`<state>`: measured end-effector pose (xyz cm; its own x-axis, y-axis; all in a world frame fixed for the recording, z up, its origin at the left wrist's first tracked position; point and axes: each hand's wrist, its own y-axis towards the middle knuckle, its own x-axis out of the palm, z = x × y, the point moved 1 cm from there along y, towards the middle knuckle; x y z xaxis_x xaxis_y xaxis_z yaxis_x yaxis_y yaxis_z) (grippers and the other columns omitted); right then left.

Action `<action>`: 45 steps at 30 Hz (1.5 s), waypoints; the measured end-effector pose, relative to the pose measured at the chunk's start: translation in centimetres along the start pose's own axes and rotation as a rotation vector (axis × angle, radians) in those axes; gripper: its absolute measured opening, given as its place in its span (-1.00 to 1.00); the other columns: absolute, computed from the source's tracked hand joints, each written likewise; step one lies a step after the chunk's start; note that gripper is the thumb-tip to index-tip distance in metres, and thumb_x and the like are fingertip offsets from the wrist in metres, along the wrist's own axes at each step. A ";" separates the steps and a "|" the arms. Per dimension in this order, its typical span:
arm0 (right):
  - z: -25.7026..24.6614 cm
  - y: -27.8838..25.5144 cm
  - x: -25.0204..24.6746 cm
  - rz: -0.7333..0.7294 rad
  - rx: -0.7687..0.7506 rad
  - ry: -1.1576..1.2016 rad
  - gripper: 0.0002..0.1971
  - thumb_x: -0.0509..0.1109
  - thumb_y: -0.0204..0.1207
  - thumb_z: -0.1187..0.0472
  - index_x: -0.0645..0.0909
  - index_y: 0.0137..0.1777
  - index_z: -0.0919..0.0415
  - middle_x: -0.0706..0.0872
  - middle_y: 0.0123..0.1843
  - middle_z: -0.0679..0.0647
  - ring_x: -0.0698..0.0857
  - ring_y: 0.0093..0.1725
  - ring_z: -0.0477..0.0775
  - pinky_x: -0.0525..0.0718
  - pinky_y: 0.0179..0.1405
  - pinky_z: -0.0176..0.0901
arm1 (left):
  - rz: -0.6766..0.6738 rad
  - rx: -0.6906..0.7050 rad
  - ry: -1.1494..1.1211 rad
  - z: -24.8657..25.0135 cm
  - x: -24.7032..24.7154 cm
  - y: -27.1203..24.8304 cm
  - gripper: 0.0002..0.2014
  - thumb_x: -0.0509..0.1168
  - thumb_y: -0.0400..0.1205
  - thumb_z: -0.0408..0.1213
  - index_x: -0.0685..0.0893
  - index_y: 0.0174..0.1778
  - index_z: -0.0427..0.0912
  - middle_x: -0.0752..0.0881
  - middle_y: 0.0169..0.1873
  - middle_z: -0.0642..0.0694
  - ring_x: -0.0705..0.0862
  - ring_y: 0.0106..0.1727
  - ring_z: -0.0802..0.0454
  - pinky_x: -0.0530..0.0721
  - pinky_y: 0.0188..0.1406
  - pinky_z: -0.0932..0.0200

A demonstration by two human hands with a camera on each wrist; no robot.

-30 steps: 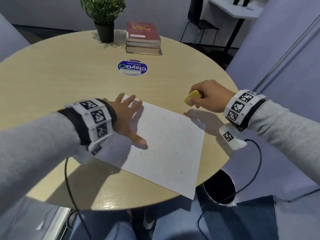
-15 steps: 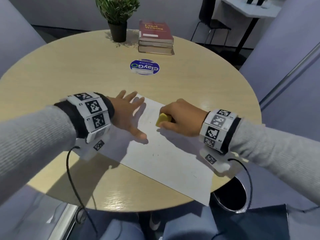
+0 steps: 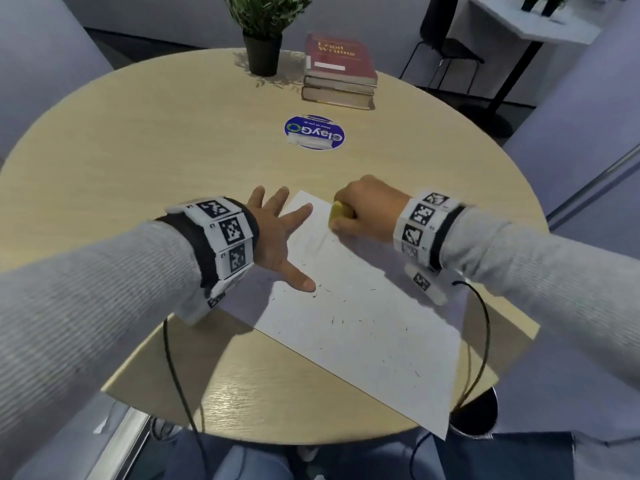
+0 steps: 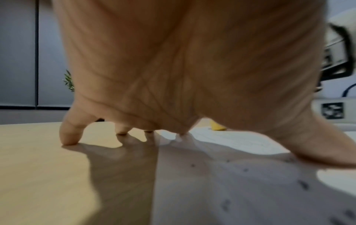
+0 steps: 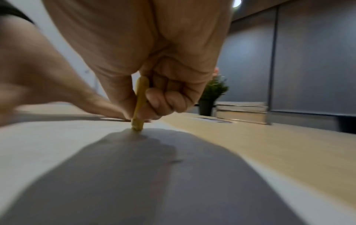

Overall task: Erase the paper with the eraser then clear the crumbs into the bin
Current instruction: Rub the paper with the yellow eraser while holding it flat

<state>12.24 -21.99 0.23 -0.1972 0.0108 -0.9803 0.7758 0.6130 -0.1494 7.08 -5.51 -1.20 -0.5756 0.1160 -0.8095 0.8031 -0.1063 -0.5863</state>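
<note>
A white sheet of paper (image 3: 367,327) lies on the round wooden table (image 3: 173,161), with small dark eraser crumbs (image 3: 332,320) scattered over it. My left hand (image 3: 277,237) lies spread flat on the paper's left edge; its fingertips (image 4: 67,141) press the table and paper. My right hand (image 3: 367,209) grips a yellow eraser (image 3: 338,213) and holds its tip on the paper's far corner. From the right wrist the eraser (image 5: 139,106) stands pinched between thumb and fingers, its end on the sheet. A dark bin (image 3: 476,415) stands below the table's near right edge.
At the table's far side stand a potted plant (image 3: 265,32) and a stack of books (image 3: 339,72). A blue round sticker (image 3: 314,132) sits mid-table. Cables (image 3: 481,341) hang from both wrists. A black chair (image 3: 446,46) stands beyond the table.
My right hand carried the eraser from beside the paper onto it, then up to its far corner. More crumbs show on the sheet. The left hand stays pressed on the left edge.
</note>
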 end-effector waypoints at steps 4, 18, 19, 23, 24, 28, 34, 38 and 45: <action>-4.2 -2.7 2.0 -0.128 -0.200 0.045 -0.77 0.32 0.49 0.10 0.43 -0.37 0.08 0.47 -0.49 -0.09 0.45 -0.46 -0.09 0.55 -0.32 -0.12 | 0.012 0.019 -0.018 -0.2 0.1 0.1 0.29 0.27 0.18 0.58 -0.45 0.59 0.23 -0.47 0.61 -0.10 -0.45 0.60 -0.31 -0.16 0.51 -0.43; -1.4 -0.2 0.7 -0.045 -0.091 -0.005 -0.74 0.34 0.51 0.11 0.43 -0.37 0.12 0.47 -0.50 -0.07 0.56 -0.39 0.10 0.40 -0.35 -0.18 | 0.029 0.017 -0.049 -0.5 0.6 0.8 0.29 0.30 0.17 0.57 -0.43 0.59 0.28 -0.47 0.61 -0.07 -0.44 0.60 -0.32 -0.18 0.48 -0.50; -0.4 0.7 0.0 -0.019 -0.040 -0.022 -0.71 0.35 0.51 0.10 0.40 -0.41 0.10 0.47 -0.49 -0.05 0.58 -0.33 0.17 0.41 -0.32 -0.16 | 0.032 0.015 -0.048 -0.4 0.5 0.7 0.29 0.30 0.16 0.58 -0.43 0.59 0.28 -0.47 0.61 -0.07 -0.45 0.60 -0.31 -0.17 0.48 -0.50; -0.7 0.5 0.0 -0.022 -0.074 -0.014 -0.73 0.35 0.49 0.13 0.44 -0.41 0.13 0.48 -0.49 -0.03 0.55 -0.35 0.15 0.45 -0.34 -0.14 | 0.042 0.015 -0.052 -0.6 0.7 1.2 0.32 0.30 0.10 0.61 -0.42 0.57 0.31 -0.47 0.61 -0.06 -0.45 0.60 -0.32 -0.18 0.45 -0.55; -1.8 -0.4 0.5 -0.056 -0.119 -0.005 -0.77 0.35 0.49 0.12 0.48 -0.37 0.15 0.49 -0.50 -0.03 0.53 -0.40 0.10 0.48 -0.36 -0.13 | 0.046 0.018 -0.050 -0.6 0.8 1.4 0.33 0.29 0.08 0.62 -0.42 0.57 0.32 -0.46 0.61 -0.06 -0.44 0.60 -0.33 -0.18 0.45 -0.56; -2.1 -0.9 0.7 -0.101 -0.138 -0.029 -0.73 0.36 0.50 0.09 0.47 -0.37 0.18 0.46 -0.51 -0.05 0.47 -0.46 -0.01 0.43 -0.39 -0.13 | 0.049 0.025 -0.049 -0.7 1.1 1.6 0.33 0.29 0.07 0.63 -0.42 0.57 0.33 -0.47 0.61 -0.06 -0.45 0.59 -0.33 -0.19 0.44 -0.56; -0.7 0.2 -0.5 -0.042 -0.062 -0.019 -0.67 0.39 0.48 0.11 0.39 -0.46 0.07 0.47 -0.50 -0.06 0.52 -0.38 0.10 0.44 -0.33 -0.14 | 0.031 0.011 -0.047 -0.6 0.8 1.2 0.33 0.30 0.09 0.61 -0.43 0.57 0.32 -0.48 0.61 -0.06 -0.46 0.59 -0.32 -0.18 0.45 -0.56; -3.7 -1.8 1.2 -0.126 -0.187 -0.018 -0.74 0.37 0.50 0.10 0.42 -0.36 0.10 0.42 -0.52 -0.11 0.41 -0.49 -0.11 0.45 -0.37 -0.13 | 0.032 0.018 -0.034 -0.5 0.8 1.1 0.31 0.31 0.13 0.59 -0.43 0.58 0.30 -0.48 0.61 -0.08 -0.45 0.59 -0.34 -0.17 0.45 -0.54; 1.3 0.2 -1.2 0.026 0.027 0.029 -0.85 0.42 0.49 0.10 0.64 -0.24 0.15 0.59 -0.40 0.01 0.61 -0.24 0.15 0.51 -0.27 -0.13 | 0.002 0.016 -0.044 -0.5 0.2 0.3 0.30 0.31 0.13 0.59 -0.44 0.56 0.32 -0.49 0.60 -0.04 -0.46 0.60 -0.29 -0.14 0.47 -0.52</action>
<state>13.45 -22.90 1.22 -0.1940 0.0492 -0.9798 0.7965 0.5909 -0.1280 7.29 -5.05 -1.56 -0.5807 0.0726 -0.8109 0.8016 -0.1226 -0.5851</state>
